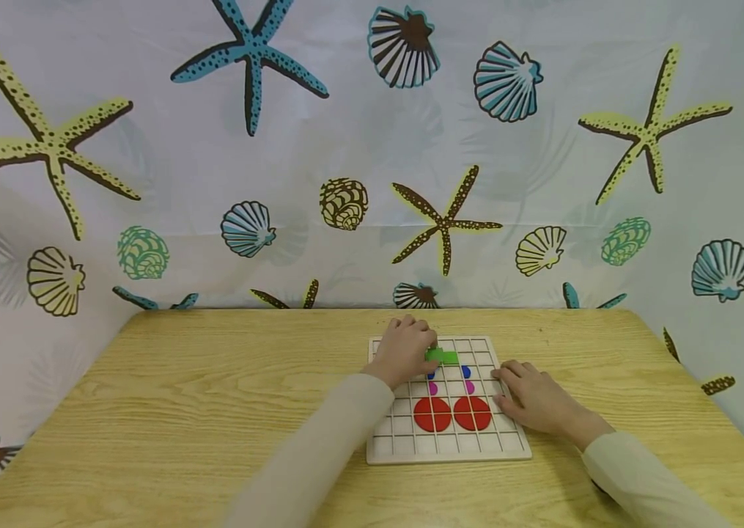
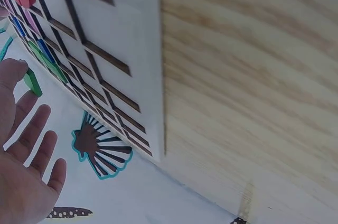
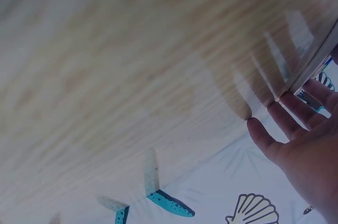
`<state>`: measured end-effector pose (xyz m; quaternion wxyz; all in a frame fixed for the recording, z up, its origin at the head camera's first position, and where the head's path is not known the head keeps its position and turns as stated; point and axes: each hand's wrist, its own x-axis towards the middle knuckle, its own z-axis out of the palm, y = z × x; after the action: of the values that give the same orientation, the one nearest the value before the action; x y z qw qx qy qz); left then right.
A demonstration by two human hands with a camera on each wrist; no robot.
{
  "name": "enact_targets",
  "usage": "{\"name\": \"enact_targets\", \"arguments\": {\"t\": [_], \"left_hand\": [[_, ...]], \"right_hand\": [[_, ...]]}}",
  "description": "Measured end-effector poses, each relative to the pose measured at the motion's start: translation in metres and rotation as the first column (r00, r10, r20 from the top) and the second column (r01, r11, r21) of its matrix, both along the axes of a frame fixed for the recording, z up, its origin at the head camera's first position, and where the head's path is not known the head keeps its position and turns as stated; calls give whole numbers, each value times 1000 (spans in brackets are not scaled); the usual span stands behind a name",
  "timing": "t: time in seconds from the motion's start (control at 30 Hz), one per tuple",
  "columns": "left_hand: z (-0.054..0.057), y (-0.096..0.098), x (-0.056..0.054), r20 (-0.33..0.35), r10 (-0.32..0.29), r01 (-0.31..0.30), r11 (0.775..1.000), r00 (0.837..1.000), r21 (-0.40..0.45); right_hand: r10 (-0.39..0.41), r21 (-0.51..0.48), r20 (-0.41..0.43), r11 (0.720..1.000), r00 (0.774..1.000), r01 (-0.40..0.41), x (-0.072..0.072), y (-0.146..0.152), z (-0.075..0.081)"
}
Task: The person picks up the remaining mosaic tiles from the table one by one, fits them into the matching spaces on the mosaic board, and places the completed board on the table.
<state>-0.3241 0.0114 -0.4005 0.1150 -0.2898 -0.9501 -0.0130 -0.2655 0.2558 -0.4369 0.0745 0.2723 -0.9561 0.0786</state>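
A white grid board (image 1: 381, 444) lies on the wooden table. Above its far rows, my left hand (image 1: 404, 352) pinches a small green tile (image 2: 33, 82) between thumb and index finger, the other fingers spread. Set in the grid just right of that tile is a green piece (image 1: 451, 358). Nearer me are blue pieces (image 1: 466, 372), magenta half-rounds (image 1: 470, 387) and two red circles made of quarter pieces, a left circle (image 1: 432, 414) and a right circle (image 1: 472, 413). My right hand (image 1: 533, 396) rests at the board's right edge, fingers relaxed, fingertips touching the rim and tabletop.
The wooden table (image 1: 213, 411) extends on both sides of the board. Behind it hangs a white cloth (image 1: 319, 279) printed with starfish and shells, which also borders the left and right sides.
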Motion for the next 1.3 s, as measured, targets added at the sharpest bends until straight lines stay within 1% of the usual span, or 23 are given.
{"name": "enact_targets", "arguments": {"t": [0.1,0.23,0.3,0.4,0.63,0.73,0.77,0.83,1.0,1.3], "left_hand": [[0,7,0,8,1,-1,1000,1000,-4],[1,15,0,41,15,-14,1000,999,-23],[2,18,0,46,22,-20,999,999,-38],[3,23,0,44,21,-19,999,999,-45],[1,33,-2,22,6,-6,1000,1000,-15],[1,38,-2,22,16,-16,999,1000,-32],[1,40,-3,37,27,-25,999,999,-42],[1,43,-4,44,40,-38,998,998,-54],[-1,49,-7,39,63,-60,995,997,-78],[0,54,-9,51,84,-79,993,995,-88]], "right_hand": [[-3,-1,5,1000,1000,3,0,1,0],[-5,-4,15,1000,1000,5,1,1,2],[-10,-6,21,1000,1000,10,1,0,3],[-15,-8,25,1000,1000,15,1,0,3],[-22,-3,36,1000,999,22,-1,1,1],[-23,-1,43,1000,999,23,-1,1,1],[-22,0,42,1000,999,22,-1,1,1],[-23,-2,43,1000,999,23,0,0,3],[-24,0,41,1000,999,24,2,-1,5],[-22,-7,43,1000,999,22,1,-1,5]]}}
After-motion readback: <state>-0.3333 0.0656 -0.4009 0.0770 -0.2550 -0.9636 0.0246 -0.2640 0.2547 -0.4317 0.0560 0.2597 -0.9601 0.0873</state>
